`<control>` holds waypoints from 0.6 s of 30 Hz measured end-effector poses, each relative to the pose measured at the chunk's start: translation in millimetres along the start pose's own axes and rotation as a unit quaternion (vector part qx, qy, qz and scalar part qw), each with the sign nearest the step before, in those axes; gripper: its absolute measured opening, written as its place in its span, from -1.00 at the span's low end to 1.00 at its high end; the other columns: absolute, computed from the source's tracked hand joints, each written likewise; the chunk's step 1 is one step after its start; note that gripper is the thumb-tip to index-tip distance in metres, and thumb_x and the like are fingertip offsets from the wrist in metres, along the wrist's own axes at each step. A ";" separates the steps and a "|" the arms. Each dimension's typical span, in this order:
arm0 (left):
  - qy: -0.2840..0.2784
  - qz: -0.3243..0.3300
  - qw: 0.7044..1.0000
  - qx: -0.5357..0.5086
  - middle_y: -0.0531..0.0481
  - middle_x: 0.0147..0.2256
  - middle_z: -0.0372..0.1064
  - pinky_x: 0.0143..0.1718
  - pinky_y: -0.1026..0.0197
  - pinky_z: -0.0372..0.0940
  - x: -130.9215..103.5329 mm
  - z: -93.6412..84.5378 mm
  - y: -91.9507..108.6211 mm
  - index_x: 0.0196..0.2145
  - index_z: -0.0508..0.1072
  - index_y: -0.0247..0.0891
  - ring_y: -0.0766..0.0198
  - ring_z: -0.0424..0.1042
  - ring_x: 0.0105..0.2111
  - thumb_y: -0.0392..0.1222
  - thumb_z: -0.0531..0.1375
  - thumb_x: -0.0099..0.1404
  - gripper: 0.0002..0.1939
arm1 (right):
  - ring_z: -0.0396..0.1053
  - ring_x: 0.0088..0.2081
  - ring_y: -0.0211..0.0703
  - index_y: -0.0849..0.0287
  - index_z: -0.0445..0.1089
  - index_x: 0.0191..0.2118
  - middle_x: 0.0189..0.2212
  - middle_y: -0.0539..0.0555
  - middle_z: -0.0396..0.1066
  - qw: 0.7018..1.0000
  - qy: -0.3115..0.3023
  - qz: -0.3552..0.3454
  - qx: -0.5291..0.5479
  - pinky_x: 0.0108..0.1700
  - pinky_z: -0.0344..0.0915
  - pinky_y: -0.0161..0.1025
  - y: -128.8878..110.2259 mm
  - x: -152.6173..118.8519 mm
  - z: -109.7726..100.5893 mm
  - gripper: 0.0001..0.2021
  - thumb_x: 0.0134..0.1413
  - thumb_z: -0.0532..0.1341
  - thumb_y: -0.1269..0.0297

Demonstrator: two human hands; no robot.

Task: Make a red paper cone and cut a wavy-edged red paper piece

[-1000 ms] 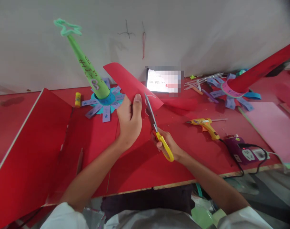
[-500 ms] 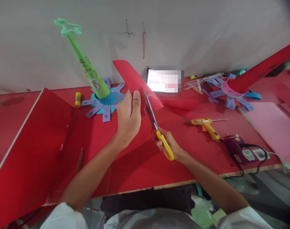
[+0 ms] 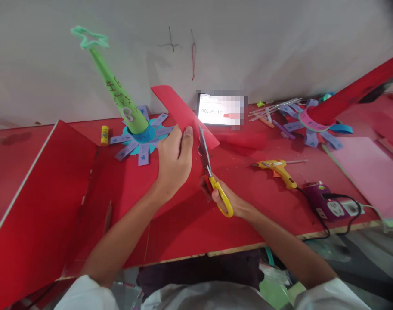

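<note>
My left hand (image 3: 175, 159) pinches a curved piece of red paper (image 3: 180, 110) in the air above the table, thumb on the near face. A pair of scissors (image 3: 218, 188) with yellow handles is gripped in my right hand (image 3: 227, 196). Their blades point up and away, at the paper's lower right part, where a pale curved line shows. A thin pale sliver hangs by the blades. Whether the blades are cutting through the paper, I cannot tell. Behind the paper stands a phone (image 3: 212, 112) with a timer on its screen.
On the left are a green paper cone (image 3: 128, 105) on a flower-like base, a yellow glue stick (image 3: 104, 135) and a raised red board (image 3: 44, 193). To the right lie a glue gun (image 3: 278, 170), a purple power socket (image 3: 325, 202), pink sheets (image 3: 370, 172) and a red cone (image 3: 351, 99).
The scissors have shifted slightly against the paper, and the handles have moved a little left. The paper's upper end has dipped slightly. Both hands keep their hold.
</note>
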State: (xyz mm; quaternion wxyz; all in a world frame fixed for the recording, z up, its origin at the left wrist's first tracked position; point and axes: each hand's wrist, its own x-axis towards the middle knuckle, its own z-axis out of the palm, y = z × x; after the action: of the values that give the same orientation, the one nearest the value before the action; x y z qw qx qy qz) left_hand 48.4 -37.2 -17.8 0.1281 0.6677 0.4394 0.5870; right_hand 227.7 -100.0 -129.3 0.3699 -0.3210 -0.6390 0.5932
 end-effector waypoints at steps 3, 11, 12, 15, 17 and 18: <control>-0.031 0.023 0.999 0.010 0.17 -0.58 0.02 -0.49 0.13 -0.06 1.7 -1.1 -0.2 -0.44 0.07 -0.16 0.37 0.04 -0.59 0.21 0.03 0.66 -0.43 | 0.17 -0.33 -0.22 0.10 0.26 -0.02 -0.20 0.04 0.26 1.000 -0.007 -0.016 -0.001 -0.34 0.22 -0.25 3.8 -0.6 -0.1 -0.29 0.29 0.05 -0.55; -0.058 0.034 0.997 0.028 0.18 -0.58 0.10 -0.52 0.16 -0.05 3.3 -0.3 -2.5 -0.42 0.07 -0.16 0.38 0.09 -0.61 0.06 0.05 0.68 -0.51 | 0.15 -0.39 -0.25 0.10 0.28 -0.09 -0.30 -0.01 0.24 0.998 0.046 -0.021 0.028 -0.41 0.16 -0.28 6.4 1.2 1.2 -0.29 0.22 0.14 -0.57; -0.057 0.035 0.997 0.027 0.18 -0.58 0.10 -0.52 0.16 -0.05 3.2 -0.2 -2.5 -0.42 0.08 -0.16 0.39 0.10 -0.61 0.02 0.07 0.67 -0.52 | 0.14 -0.40 -0.26 0.09 0.28 -0.11 -0.31 -0.02 0.23 0.998 0.053 -0.016 0.029 -0.42 0.15 -0.28 7.0 1.5 1.1 -0.27 0.19 0.14 -0.59; -0.053 0.033 0.998 0.023 0.18 -0.57 0.12 -0.52 0.19 -0.02 2.3 0.1 -1.9 -0.41 0.11 -0.16 0.40 0.13 -0.60 -0.08 0.11 0.66 -0.56 | 0.10 -0.43 -0.27 0.09 0.27 -0.13 -0.36 -0.05 0.21 0.998 0.064 0.003 0.028 -0.47 0.13 -0.30 9.2 1.4 0.8 -0.22 0.09 0.13 -0.66; -0.052 0.029 0.998 0.019 0.17 -0.56 0.13 -0.52 0.20 -0.01 1.6 0.4 -1.7 -0.41 0.13 -0.17 0.40 0.14 -0.59 -0.09 0.10 0.66 -0.57 | 0.10 -0.44 -0.28 0.09 0.27 -0.14 -0.38 -0.06 0.20 0.997 0.065 0.013 0.026 -0.49 0.13 -0.31 10.3 0.7 0.6 -0.20 0.06 0.13 -0.68; -0.052 0.025 0.998 0.017 0.17 -0.55 0.13 -0.52 0.21 0.00 1.3 0.6 -1.7 -0.41 0.14 -0.17 0.39 0.13 -0.58 -0.08 0.10 0.66 -0.57 | 0.10 -0.45 -0.28 0.08 0.27 -0.14 -0.38 -0.07 0.19 0.997 0.064 0.018 0.026 -0.49 0.13 -0.31 10.6 0.4 0.7 -0.20 0.06 0.14 -0.68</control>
State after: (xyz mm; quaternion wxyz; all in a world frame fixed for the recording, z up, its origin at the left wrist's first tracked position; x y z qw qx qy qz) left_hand 48.1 -35.1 -18.2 0.1250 0.7101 0.4252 0.5471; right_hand 226.7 -99.1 -139.8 0.4080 -0.3601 -0.5921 0.5945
